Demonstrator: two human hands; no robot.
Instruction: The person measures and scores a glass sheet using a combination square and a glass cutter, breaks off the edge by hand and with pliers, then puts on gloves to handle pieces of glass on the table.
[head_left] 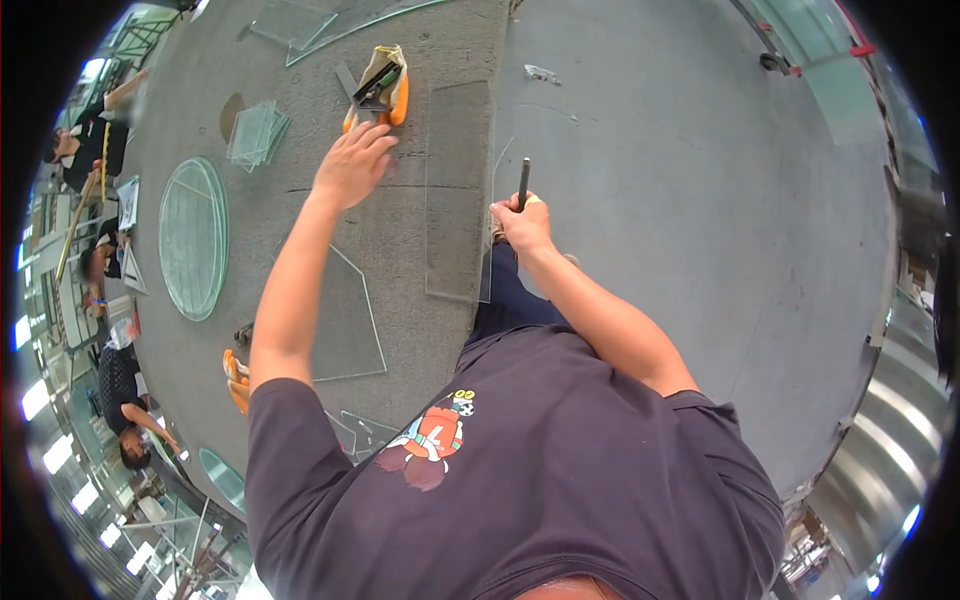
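Observation:
My left hand (354, 166) reaches over the grey worktop, fingers apart and slightly blurred. Its fingertips are close to a metal square (347, 82) and an orange-and-white work glove (400, 98); whether they touch is unclear. A black tool lies on that glove. In my right hand (526, 222), closed near the worktop edge, a slim black pen-shaped tool (525, 178) points upward; its lower end is hidden by the fingers. Between the hands a narrow clear glass strip (458, 200) lies along the edge, slightly overhanging it.
Round glass panes (193, 240), small stacked glass squares (257, 134) and an angled glass sheet (345, 320) lie on the worktop (400, 260). Another orange glove (237, 380) is at the left. Several people work beyond, one in a dark top (118, 385). Grey floor (690, 200) stretches right.

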